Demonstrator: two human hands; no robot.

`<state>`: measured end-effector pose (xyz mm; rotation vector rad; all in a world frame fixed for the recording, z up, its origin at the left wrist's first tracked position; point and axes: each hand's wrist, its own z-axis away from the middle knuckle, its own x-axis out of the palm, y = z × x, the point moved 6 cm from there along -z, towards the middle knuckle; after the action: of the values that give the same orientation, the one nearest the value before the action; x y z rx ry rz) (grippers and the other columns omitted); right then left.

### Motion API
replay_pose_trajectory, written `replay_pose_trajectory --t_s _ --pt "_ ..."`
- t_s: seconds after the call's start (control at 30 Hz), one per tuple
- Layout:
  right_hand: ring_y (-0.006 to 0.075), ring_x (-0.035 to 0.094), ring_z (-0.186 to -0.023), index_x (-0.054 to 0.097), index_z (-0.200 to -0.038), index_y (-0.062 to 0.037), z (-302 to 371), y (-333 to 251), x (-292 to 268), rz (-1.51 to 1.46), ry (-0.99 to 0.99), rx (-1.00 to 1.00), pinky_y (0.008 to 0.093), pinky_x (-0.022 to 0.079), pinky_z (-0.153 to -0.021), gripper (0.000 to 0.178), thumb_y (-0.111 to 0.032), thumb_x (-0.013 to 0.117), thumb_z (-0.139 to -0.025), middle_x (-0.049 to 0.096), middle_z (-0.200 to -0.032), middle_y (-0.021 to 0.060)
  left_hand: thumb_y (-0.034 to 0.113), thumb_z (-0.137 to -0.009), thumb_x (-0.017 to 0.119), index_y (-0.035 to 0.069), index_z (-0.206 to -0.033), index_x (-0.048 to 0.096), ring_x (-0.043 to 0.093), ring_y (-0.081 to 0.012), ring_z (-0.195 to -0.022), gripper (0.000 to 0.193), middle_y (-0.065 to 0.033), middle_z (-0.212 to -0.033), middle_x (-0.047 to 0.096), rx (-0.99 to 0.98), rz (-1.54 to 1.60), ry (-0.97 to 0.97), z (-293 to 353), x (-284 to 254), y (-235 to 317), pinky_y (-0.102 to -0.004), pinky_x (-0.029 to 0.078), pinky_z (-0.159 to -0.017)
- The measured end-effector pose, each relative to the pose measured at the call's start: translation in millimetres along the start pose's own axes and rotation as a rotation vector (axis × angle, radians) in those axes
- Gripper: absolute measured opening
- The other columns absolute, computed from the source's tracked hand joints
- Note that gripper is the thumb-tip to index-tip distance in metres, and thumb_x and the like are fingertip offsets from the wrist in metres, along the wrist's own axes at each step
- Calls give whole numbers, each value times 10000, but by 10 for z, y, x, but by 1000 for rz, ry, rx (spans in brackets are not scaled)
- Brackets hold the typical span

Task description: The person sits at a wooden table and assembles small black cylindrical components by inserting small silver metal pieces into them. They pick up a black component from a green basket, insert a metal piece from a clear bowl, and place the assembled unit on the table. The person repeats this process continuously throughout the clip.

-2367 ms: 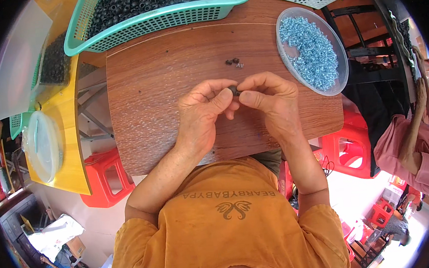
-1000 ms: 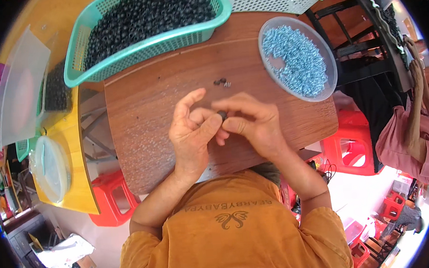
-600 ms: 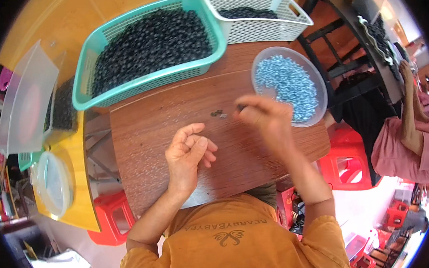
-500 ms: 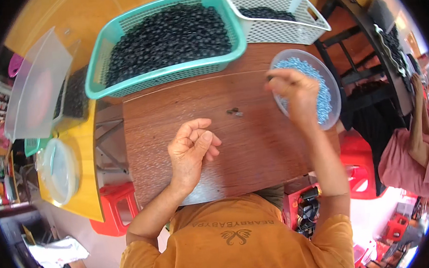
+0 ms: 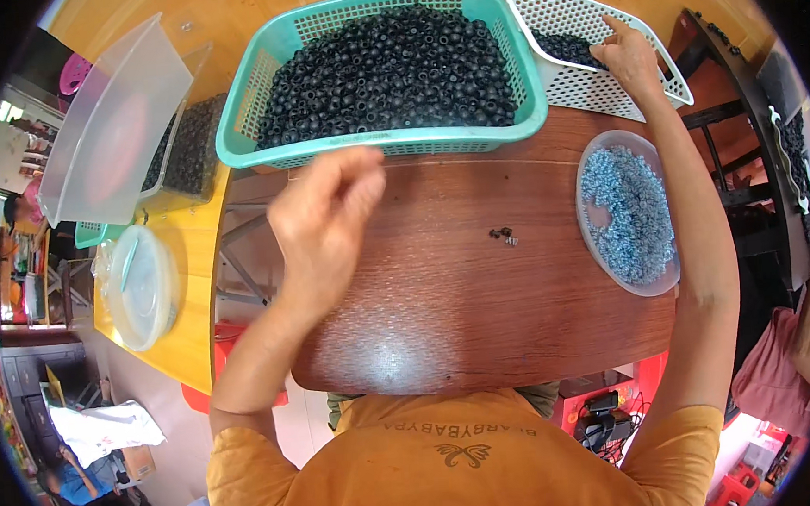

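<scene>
My left hand (image 5: 322,230) is raised over the left of the brown table, just short of the near rim of a teal basket (image 5: 389,143). Its fingers curl together; what they hold, if anything, is hidden. That basket is heaped with small round black parts (image 5: 394,73) with holes. My right hand (image 5: 633,61) reaches over a white perforated basket (image 5: 599,93), fingers apart and seemingly holding nothing. More black parts (image 5: 564,48) lie inside it, beside the fingertips. At the right, a clear round tub (image 5: 592,242) contains many small pale-blue and silvery pieces (image 5: 633,220).
A few tiny dark and silvery pieces (image 5: 504,236) lie on the brown table (image 5: 464,314). On the yellow table (image 5: 180,295) at left stand clear plastic bins (image 5: 115,132) and a round lidded tub (image 5: 143,288). Another person's pink sleeve (image 5: 783,364) shows at far right.
My right hand has gone from above the blue pieces out to the white basket, and the dark bit in its fingers no longer shows. My left hand has moved forward toward the teal basket.
</scene>
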<state>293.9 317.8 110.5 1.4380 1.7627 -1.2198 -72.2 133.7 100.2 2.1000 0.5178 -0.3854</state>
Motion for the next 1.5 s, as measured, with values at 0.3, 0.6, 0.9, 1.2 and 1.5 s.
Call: replay_pose_trajectory --t_s 0.3,0.6,0.9,1.2,1.5 --pt "240 638 -846 630 -1013 6 636 -271 -60 -433 27 -48 311 478 -760 309 -134 617 -739 666 -897 153 82 -707 646 30 -881 637 635 -258 -751 182 -133 -771 653 -61 -505 -415 -898 237 -669 -353 479 -680" --pt "129 612 -784 655 -913 16 1340 -443 -265 -757 -43 -39 249 470 -719 170 -77 636 -772 673 -836 85 153 -607 745 41 -779 661 632 -306 -769 221 -143 -768 655 -70 -574 -485 -1055 455 -808 -384 485 -704" --pt "273 585 -779 652 -819 -21 2344 -916 -124 -506 -230 -282 346 466 -686 134 -30 669 -686 624 -780 129 189 -787 632 35 -927 632 608 -197 -778 208 -98 -812 653 -31 -552 -405 -1094 427 -912 -320 457 -704" --pt "291 522 -749 623 -771 -14 2565 -980 165 -339 -158 -325 401 431 -637 116 -38 672 -668 564 -752 129 226 -847 620 14 -942 641 520 -85 -727 232 22 -794 592 43 -102 -39 -1081 -64 -633 -222 413 -695" --pt "297 538 -736 611 -734 -15 2563 -951 177 -422 -197 -215 397 433 -645 75 -53 661 -692 593 -745 123 72 -825 612 5 -875 620 564 -93 -646 84 -70 -801 635 -456 600 -156 29 189 34 -208 436 -554"
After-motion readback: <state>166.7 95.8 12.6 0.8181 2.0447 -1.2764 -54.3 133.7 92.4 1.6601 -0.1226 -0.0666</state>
